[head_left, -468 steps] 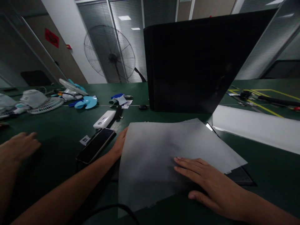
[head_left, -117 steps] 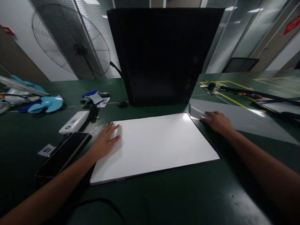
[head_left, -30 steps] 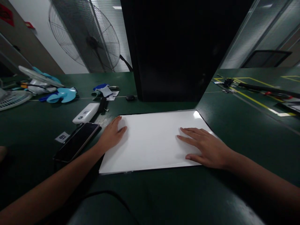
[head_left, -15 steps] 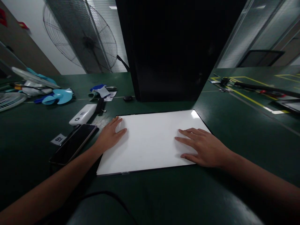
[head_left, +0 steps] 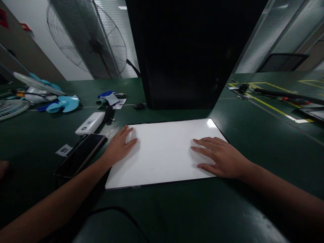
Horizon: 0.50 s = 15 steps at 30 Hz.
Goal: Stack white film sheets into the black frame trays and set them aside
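Observation:
A flat white rectangular panel (head_left: 162, 152) with thin dark edges lies on the green table in front of me. My left hand (head_left: 120, 145) rests over its left edge, fingers spread and thumb pointing inward across the white surface. On the right side of the panel lies my right hand (head_left: 220, 157), palm down with its fingers apart and pointing left. Neither hand grips anything. Just left of my left hand is a dark-screened phone (head_left: 80, 156), and beyond it a white power bank (head_left: 90, 123).
Behind the panel stands a large black box-like object (head_left: 189, 60). Left are light-blue fan blades (head_left: 63, 104), cloth scraps (head_left: 111, 98) and a numbered label (head_left: 64, 150). A black cable (head_left: 113, 208) runs near the front. Another person's fingertips (head_left: 3, 167) show at the left edge.
My right hand has shifted very slightly right and away from me on the panel. My left hand stays in place. Another person's fingertips have appeared at the left edge.

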Motion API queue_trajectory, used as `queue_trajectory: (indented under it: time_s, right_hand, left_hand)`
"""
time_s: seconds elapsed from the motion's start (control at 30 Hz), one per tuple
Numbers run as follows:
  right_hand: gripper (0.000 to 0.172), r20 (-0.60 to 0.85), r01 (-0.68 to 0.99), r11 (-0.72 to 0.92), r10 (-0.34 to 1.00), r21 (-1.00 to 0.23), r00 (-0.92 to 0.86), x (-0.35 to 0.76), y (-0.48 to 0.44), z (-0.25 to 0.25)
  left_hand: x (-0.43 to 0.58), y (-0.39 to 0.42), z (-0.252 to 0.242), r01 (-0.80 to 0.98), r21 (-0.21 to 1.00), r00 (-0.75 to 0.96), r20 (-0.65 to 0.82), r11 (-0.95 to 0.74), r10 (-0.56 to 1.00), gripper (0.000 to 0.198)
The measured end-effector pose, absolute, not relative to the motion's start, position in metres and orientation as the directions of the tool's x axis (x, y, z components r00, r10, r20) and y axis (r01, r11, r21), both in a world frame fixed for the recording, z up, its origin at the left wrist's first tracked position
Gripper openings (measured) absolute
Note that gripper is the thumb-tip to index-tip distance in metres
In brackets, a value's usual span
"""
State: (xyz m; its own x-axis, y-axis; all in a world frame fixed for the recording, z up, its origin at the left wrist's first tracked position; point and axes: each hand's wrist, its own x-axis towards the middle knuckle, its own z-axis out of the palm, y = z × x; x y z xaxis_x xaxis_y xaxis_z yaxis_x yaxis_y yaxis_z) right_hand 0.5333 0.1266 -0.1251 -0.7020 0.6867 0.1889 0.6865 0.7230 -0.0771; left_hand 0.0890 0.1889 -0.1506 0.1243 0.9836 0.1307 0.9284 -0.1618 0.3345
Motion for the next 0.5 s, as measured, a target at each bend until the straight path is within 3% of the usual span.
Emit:
queue_trajectory:
  time_s: [0.27, 0.5]
  right_hand:
    - [0.093, 0.127, 0.425, 0.883, 0.454, -0.2, -0.882, 0.512, 0.111, -0.119]
    - [0.077, 0.23, 0.468, 0.881, 0.471, -0.071, -0.852, 0.506, 0.106, -0.126]
  left_hand:
    - [0.087, 0.187, -0.151, 0.927, 0.341, 0.132, 0.099, -0.158, 0.986, 0.079]
    - [0.09, 0.185, -0.148, 0.915, 0.359, 0.168, 0.077, -0.184, 0.983, 0.088]
